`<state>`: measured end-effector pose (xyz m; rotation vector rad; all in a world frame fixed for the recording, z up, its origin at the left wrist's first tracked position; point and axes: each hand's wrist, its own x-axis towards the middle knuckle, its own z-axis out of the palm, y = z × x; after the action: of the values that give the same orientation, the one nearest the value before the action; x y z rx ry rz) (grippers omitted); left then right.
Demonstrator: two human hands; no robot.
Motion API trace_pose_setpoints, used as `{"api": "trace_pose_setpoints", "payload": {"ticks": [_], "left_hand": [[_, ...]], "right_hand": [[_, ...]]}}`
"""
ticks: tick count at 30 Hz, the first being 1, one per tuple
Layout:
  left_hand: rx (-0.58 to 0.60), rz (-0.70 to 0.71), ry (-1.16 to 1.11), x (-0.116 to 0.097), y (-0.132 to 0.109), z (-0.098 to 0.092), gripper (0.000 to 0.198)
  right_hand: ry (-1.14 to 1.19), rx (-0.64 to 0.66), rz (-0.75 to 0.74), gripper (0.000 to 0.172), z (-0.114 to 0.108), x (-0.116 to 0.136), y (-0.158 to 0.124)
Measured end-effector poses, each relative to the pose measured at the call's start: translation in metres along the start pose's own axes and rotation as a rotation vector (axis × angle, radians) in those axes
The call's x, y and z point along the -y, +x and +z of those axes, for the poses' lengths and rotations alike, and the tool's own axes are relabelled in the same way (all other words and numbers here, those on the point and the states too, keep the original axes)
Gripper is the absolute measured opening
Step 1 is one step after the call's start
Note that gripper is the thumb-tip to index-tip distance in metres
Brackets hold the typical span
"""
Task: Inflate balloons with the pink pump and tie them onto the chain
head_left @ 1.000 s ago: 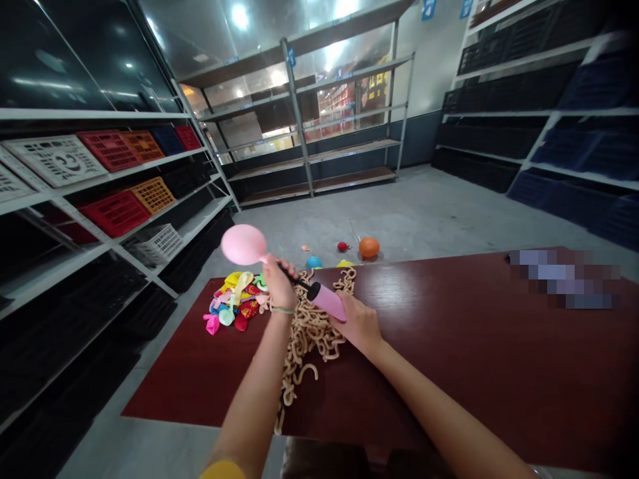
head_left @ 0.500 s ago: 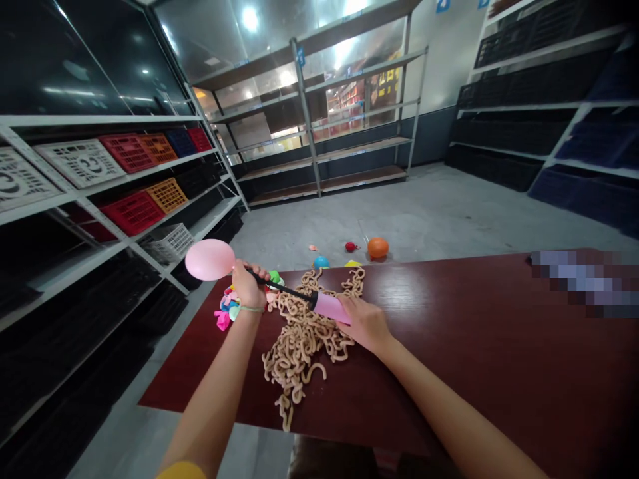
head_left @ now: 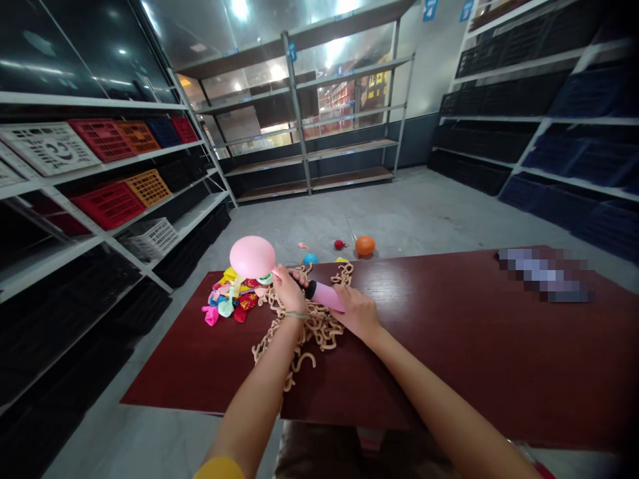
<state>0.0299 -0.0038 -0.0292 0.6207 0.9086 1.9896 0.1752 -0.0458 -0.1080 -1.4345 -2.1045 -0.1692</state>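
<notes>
An inflated pink balloon (head_left: 252,257) sticks out to the left of my left hand (head_left: 290,291). That hand is closed round the balloon's neck and the black end of a hand balloon pump. My right hand (head_left: 357,311) is wrapped round the pump's pink barrel (head_left: 327,297). The two hands are close together, and the pump's black rod does not show between them. Below them lies a heap of tan, curly, worm-like pieces (head_left: 327,336), partly hidden by my left forearm. Limp balloons (head_left: 225,309) in several colours lie in a pile beside the heap.
The dark red table (head_left: 449,346) carries a blurred-out flat item (head_left: 544,274) at right. Beyond its far edge, an orange balloon (head_left: 365,246), a small red one (head_left: 340,245) and a blue one (head_left: 310,258) are on the floor. Racks with crates (head_left: 107,199) line the sides.
My left hand has moved right towards my right hand, bringing the pink balloon along. The pump's black rod, long and exposed before, has gone into the barrel. The view has shifted slightly.
</notes>
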Motion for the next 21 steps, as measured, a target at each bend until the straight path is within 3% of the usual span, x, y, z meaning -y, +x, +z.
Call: {"api": "trace_pose_setpoints", "payload": {"ticks": [4,8,12,16,19,21], "left_hand": [[-0.004,-0.004,0.028,-0.024,0.016,-0.015,0.033],[-0.074,0.010,-0.028,-0.050,0.039,-0.035,0.029],[-0.100,0.000,-0.050,-0.056,0.053,-0.046,0.028],[-0.143,-0.021,-0.091,-0.048,0.056,-0.041,0.030],[-0.194,0.013,-0.094,-0.042,0.051,-0.028,0.028],[-0.168,0.018,-0.082,-0.035,0.042,-0.017,0.026]], "right_hand": [[0.066,0.084,-0.122,0.048,-0.006,-0.008,0.002],[0.019,0.127,-0.186,0.047,-0.017,-0.031,-0.001],[-0.047,0.139,-0.188,0.045,-0.027,-0.052,-0.006],[-0.074,0.120,-0.119,0.041,-0.029,-0.053,-0.010],[-0.077,0.091,-0.034,0.039,-0.027,-0.047,-0.011],[-0.071,0.079,0.003,0.040,-0.027,-0.044,-0.011]]}}
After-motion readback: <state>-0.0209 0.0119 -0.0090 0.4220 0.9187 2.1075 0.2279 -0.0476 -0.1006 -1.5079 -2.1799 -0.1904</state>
